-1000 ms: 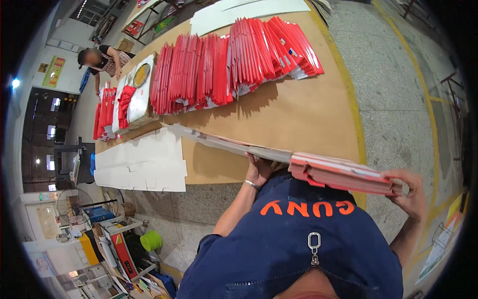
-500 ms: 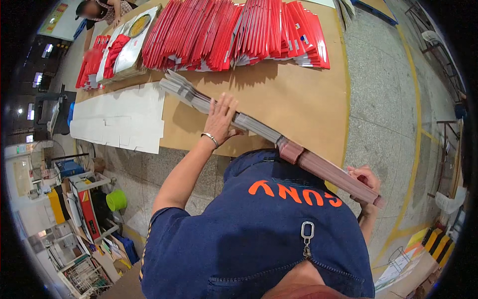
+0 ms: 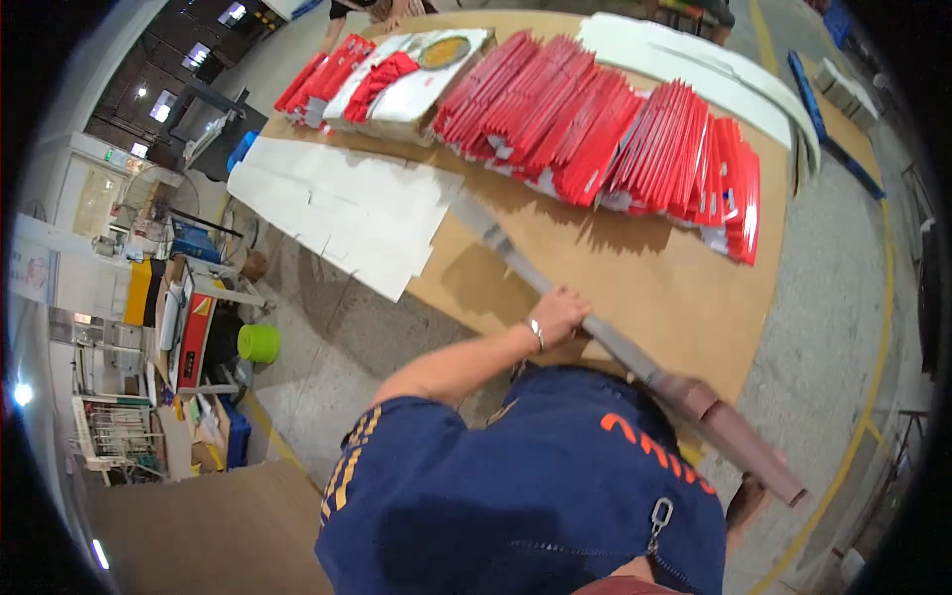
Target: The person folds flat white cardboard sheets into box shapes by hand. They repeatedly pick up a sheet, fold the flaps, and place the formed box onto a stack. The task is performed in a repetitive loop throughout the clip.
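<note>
I hold a long flat stack of folded cardboard sheets (image 3: 605, 342) edge-on over the near edge of the brown table (image 3: 684, 288); the stack is grey along its length and reddish at its right end. My left hand (image 3: 560, 312), with a bracelet at the wrist, presses on the stack's middle. My right hand (image 3: 746, 501) is mostly hidden under the stack's red right end and grips it from below. My blue shirt fills the lower middle of the view.
Rows of red folded cartons (image 3: 615, 134) lie fanned across the table's far side. White flat sheets (image 3: 342, 208) overhang the left edge. Another person's arms (image 3: 382, 8) work at the far end. Shelves, a green bucket (image 3: 258, 343) and clutter stand on the floor at left.
The stack has swung from lying roughly level across my front to a steep diagonal. My view has turned, and my left hand has slid along the stack's top.
</note>
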The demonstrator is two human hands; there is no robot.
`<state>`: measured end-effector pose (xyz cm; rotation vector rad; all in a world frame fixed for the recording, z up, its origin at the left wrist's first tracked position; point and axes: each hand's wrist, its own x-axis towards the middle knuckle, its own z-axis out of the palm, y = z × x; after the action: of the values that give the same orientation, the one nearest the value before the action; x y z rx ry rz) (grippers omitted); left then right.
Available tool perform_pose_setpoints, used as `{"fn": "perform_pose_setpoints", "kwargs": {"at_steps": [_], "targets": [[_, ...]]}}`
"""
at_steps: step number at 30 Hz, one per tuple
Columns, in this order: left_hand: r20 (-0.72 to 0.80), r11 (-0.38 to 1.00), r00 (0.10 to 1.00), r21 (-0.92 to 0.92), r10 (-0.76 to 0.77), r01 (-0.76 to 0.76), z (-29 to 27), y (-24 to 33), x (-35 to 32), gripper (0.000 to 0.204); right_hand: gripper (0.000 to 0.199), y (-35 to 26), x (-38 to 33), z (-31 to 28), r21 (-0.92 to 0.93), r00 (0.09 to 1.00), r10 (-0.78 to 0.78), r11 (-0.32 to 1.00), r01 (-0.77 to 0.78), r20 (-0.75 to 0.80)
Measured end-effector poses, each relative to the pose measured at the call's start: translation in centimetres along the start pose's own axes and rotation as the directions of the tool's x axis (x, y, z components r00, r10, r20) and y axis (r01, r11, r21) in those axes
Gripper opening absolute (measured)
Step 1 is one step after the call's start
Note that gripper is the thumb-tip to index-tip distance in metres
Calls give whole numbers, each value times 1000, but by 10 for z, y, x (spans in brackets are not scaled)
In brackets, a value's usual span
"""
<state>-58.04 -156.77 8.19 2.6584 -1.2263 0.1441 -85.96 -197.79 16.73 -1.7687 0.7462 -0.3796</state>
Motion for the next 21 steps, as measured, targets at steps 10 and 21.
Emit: {"fn": "perform_pose_setpoints", "kwargs": {"at_steps": [10,21], "targets": [[188,998,980,-8,-66,68,-14,-4,12,58,53,65,7,13,-31,986,-38,999,33,-162],[575,986,817,-155,41,59,-42,-7,61,58,43,2,83,59,-305,988,-5,952,-42,-152]]}}
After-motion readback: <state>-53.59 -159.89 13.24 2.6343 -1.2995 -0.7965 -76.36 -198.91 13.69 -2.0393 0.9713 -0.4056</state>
